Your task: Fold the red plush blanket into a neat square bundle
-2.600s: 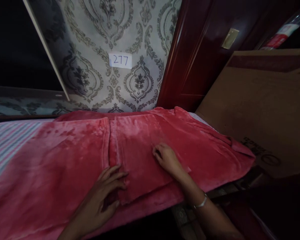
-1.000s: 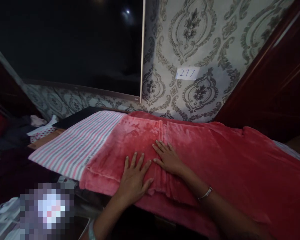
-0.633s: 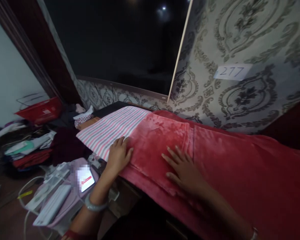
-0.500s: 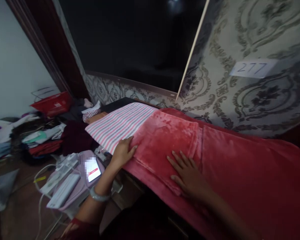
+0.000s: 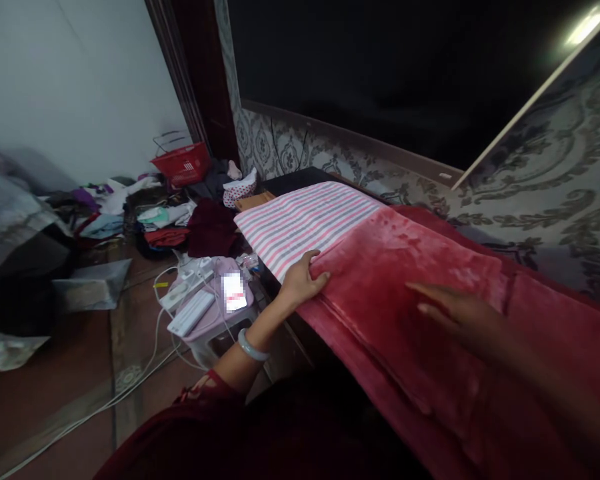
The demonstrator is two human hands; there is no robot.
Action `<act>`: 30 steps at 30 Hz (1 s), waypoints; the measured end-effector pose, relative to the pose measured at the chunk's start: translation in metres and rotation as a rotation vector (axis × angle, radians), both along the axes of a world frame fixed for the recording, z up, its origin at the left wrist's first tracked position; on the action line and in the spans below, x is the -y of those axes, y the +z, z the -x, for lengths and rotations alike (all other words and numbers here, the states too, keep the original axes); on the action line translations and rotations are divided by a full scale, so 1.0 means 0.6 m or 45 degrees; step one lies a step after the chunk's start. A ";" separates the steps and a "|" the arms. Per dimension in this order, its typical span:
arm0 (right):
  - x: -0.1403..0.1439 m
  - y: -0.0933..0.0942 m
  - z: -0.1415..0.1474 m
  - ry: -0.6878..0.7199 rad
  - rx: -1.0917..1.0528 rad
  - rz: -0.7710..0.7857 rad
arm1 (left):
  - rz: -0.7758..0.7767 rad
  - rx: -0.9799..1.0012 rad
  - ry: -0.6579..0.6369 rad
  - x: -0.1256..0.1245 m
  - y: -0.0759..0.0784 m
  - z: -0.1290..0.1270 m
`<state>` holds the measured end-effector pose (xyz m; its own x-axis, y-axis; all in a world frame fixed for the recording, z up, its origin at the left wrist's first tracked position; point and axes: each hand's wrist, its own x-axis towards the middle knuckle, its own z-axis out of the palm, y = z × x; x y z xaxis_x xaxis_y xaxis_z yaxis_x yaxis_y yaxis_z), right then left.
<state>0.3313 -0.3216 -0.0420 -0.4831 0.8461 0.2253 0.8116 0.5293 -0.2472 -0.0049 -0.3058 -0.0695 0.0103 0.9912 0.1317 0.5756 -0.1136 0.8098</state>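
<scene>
A folded piece of red plush fabric (image 5: 380,287) lies along a dark table, on top of more red plush cloth that hangs over the near edge. A pink, grey and white striped cloth (image 5: 310,217) adjoins its far-left end. My left hand (image 5: 300,280) rests at the near edge, where stripes and red plush meet, thumb and index finger apart. My right hand (image 5: 465,317) is stretched over the red plush further right, fingers extended and slightly blurred. Whether its palm touches the fabric is hard to make out.
A stool (image 5: 215,333) beside the table carries a lit phone (image 5: 234,293), power strips and white cables that trail to the floor. Clothes piles (image 5: 165,220) and a red basket (image 5: 183,165) stand beyond. A large dark screen (image 5: 380,73) hangs behind the table.
The view has swung left, so everything sits further right. My right hand has turned, its fingers now pointing left instead of spread away from me. My left hand stays at the same edge.
</scene>
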 end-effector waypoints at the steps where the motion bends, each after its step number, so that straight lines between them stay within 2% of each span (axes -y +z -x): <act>1: -0.023 0.012 0.012 0.005 0.006 -0.032 | 0.002 0.005 -0.005 0.001 -0.001 0.000; 4: -0.091 0.028 0.052 0.013 0.035 -0.125 | 0.034 0.038 -0.040 0.004 0.002 0.003; 7: -0.151 0.021 0.089 0.008 0.079 -0.154 | 0.060 0.063 -0.074 0.009 0.006 0.006; 12: -0.219 0.015 0.139 -0.118 0.266 0.039 | 0.062 0.021 -0.093 0.015 0.008 0.006; 16: -0.236 0.033 0.166 -0.108 0.326 0.215 | 0.040 0.007 -0.086 0.018 0.007 0.008; 21: -0.249 0.050 0.191 -0.051 0.173 0.341 | 0.004 0.049 -0.068 0.008 0.000 0.021; 26: -0.268 0.046 0.207 -0.056 -0.050 0.227 | -0.089 0.073 -0.009 -0.005 -0.012 0.030; 30: -0.267 0.044 0.204 -0.067 -0.135 0.114 | -0.156 0.073 0.024 -0.010 -0.028 0.032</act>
<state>0.2087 -0.1613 -0.0154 -0.4152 0.8886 0.1949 0.8044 0.4587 -0.3775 -0.0243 -0.3001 -0.0861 -0.0192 0.9676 0.2519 0.5317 -0.2035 0.8221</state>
